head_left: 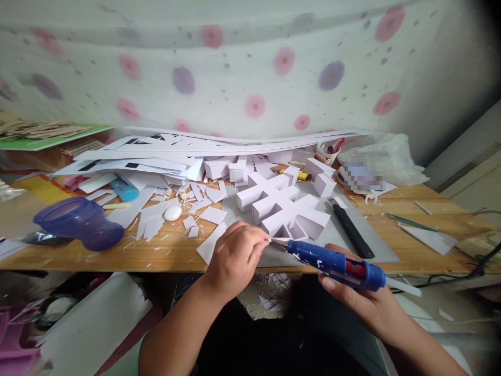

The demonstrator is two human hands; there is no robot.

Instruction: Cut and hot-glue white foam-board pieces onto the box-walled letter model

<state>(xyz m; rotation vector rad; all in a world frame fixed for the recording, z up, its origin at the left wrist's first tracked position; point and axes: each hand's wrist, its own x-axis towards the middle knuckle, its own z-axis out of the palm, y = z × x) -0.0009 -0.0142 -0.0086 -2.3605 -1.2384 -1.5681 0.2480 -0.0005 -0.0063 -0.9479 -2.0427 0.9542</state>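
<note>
My right hand (362,297) is wrapped round a blue hot glue gun (332,262) with a red trigger, its nozzle pointing left. My left hand (235,256) is pinched on a small white paper piece (276,240) right at the nozzle tip, at the near edge of the wooden table (410,250). Just beyond the nozzle stands a white paper block model (284,203) with several box-shaped arms, on a grey mat (371,243).
White paper scraps (203,209) and stacked sheets (156,156) cover the table's left and back. A purple plastic jug (80,222) lies at the left. A black knife (352,230) rests right of the model. A plastic bag (379,162) sits back right.
</note>
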